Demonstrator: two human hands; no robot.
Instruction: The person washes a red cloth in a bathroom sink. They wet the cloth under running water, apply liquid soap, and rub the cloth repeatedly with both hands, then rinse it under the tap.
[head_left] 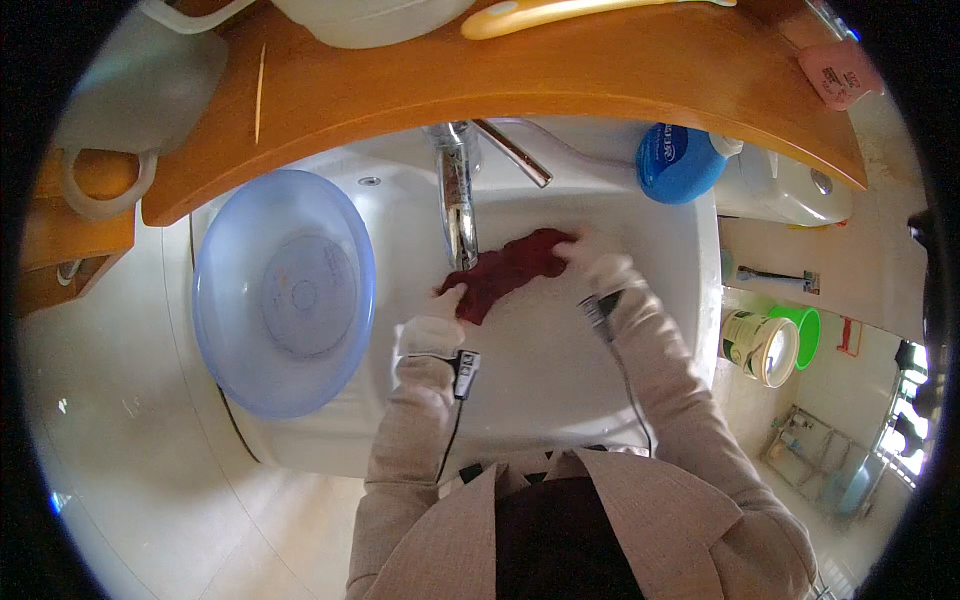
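Observation:
A dark red cloth (512, 270) is stretched between my two hands over the basin of a white sink (540, 390). My left hand (440, 318) is closed on its lower left end. At its upper right end, my right hand (592, 258) pinches the other corner; this hand is slightly blurred. The spout of the chrome faucet (457, 205) comes down just behind the cloth's left part. Whether water runs from it, I cannot tell. Each wrist carries a strap with a small dark device and a cable.
A translucent blue plastic basin (215, 330) stands on the sink's left side. A blue bottle (680, 165) sits at the back right corner. Above the sink's far side runs a curved wooden shelf (560, 85) with a grey mug (140, 100) and a yellow-handled brush (590, 15). Buckets (765, 345) stand to the right.

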